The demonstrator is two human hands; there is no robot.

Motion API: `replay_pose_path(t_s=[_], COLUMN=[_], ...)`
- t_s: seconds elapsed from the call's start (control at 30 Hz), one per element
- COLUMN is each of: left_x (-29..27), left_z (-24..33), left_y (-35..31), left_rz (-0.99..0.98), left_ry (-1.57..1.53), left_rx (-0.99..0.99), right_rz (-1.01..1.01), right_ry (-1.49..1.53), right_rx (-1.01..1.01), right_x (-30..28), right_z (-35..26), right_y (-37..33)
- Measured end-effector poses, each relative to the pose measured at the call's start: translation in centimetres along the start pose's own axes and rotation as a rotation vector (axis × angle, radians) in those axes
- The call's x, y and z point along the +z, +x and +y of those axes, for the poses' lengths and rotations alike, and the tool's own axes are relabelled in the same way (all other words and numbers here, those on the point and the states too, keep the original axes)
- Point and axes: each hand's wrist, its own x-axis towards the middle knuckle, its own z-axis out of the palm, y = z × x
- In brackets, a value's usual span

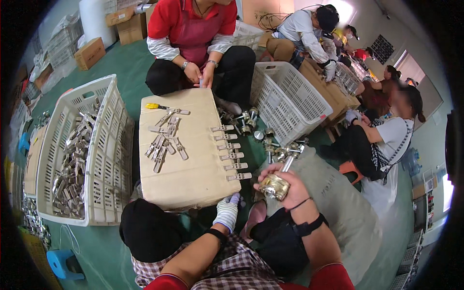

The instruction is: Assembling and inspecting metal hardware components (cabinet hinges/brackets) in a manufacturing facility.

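Right hand point(295, 189): grip closed round brass-coloured fitting point(274, 187), beside bench point(181, 186), near right corner. Clip row point(232, 155) overhangs right edge, likely for easy reach. Left hand point(225, 214) at near edge; can't tell grip.

a tan cardboard work surface point(191, 181) bears a loose cluster of metal spring clips point(172, 125), a yellow-handled tool point(152, 106) and, along its right edge, a row of similar clips point(232, 155).

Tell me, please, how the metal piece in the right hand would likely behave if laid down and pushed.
The metal piece would probably roll in a curve, given its thick round end and narrow stem. Its shiny metal look suggests it is stiff, perhaps heavy for its size, and its smooth surface may be slippery.
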Motion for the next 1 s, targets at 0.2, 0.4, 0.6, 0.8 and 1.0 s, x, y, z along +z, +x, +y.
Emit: replay_pose_path(t_s=[0.2,0.4,0.6,0.8,1.0], left_x=[-0.2,0.0,-0.1,-0.4,0.2], left_z=[0.0,0.3,-0.7,-1.4,-0.2], left_y=[0.2,-0.1,0.2,0.4,-0.2], left_rz=[-0.016,-0.014,-0.015,0.013,0.054], left_ry=[-0.001,0.011,0.057,-0.049,-0.046], left_rx=[-0.002,0.001,-0.017,-0.045,-0.043], right_rz=[0.172,0.094,-0.058,0.019,0.063], right_ry=[-0.347,0.177,-0.218,-0.259,-1.07], right_rx=[0.019,0.263,0.133,0.206,-0.08], right_x=[-4.8,-4.0,-2.4,-1.6,-2.5], right_z=[0.5,1.8,2.2,1.7,2.2], right_y=[4.3,4.8,4.4,4.2,4.8])
